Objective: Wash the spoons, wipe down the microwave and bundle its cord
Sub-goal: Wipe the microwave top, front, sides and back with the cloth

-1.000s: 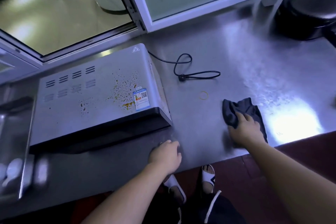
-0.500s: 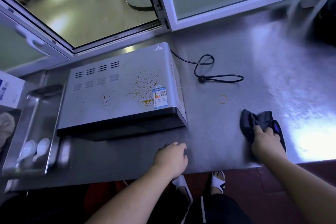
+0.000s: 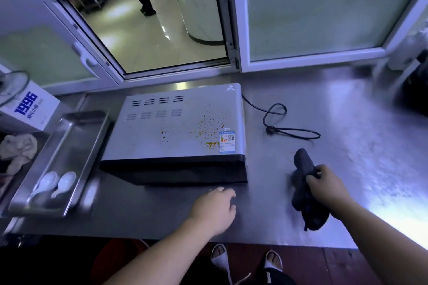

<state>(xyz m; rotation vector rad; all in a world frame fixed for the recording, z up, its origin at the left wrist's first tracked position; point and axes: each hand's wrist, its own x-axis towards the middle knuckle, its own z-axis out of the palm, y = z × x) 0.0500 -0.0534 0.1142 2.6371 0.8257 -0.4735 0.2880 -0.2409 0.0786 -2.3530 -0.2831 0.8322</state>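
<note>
A silver microwave (image 3: pixel 176 127) stands on the steel counter (image 3: pixel 335 122), its top spattered with orange-brown spots near a blue label. Its black cord (image 3: pixel 278 122) lies looped on the counter to the right, plug end free. Two white spoons (image 3: pixel 55 183) lie in the near end of a steel tray (image 3: pixel 90 132) left of the microwave. My right hand (image 3: pixel 326 185) grips a dark cloth (image 3: pixel 305 183) lifted off the counter, right of the microwave's front corner. My left hand (image 3: pixel 214 208) rests palm down on the counter just in front of the microwave, holding nothing.
A white box printed "1996" (image 3: pixel 30 106) and a crumpled pale rag (image 3: pixel 18 148) sit at far left. An open sliding window (image 3: pixel 150 28) runs behind the counter, a person's legs visible beyond. A dark appliance (image 3: pixel 414 90) stands at the far right. My sandalled feet show below the counter edge.
My right hand has closed on the dark cloth and lifted it off the counter, toward the microwave. The view has swung left, bringing the tray and spoons into sight. My left hand stays put.
</note>
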